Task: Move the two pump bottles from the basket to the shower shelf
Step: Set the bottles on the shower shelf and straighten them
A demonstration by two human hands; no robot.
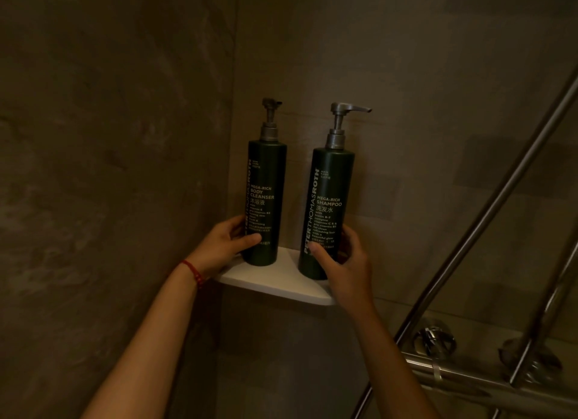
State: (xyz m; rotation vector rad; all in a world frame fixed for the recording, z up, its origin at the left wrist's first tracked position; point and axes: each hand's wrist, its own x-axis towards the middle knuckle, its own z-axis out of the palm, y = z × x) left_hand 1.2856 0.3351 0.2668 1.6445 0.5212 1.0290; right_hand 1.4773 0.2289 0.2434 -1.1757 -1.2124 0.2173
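Two dark green pump bottles stand upright on a white corner shower shelf. The body cleanser bottle is on the left, close to the wall corner. The shampoo bottle stands to its right, nearer the shelf's front edge. My left hand wraps around the lower part of the body cleanser bottle. My right hand grips the lower part of the shampoo bottle, thumb across its front. A red string bracelet circles my left wrist. No basket is in view.
Dim brown tiled walls meet in a corner behind the shelf. Chrome shower rails slant across the right side. A chrome mixer valve and bar sit at the lower right, below and right of the shelf.
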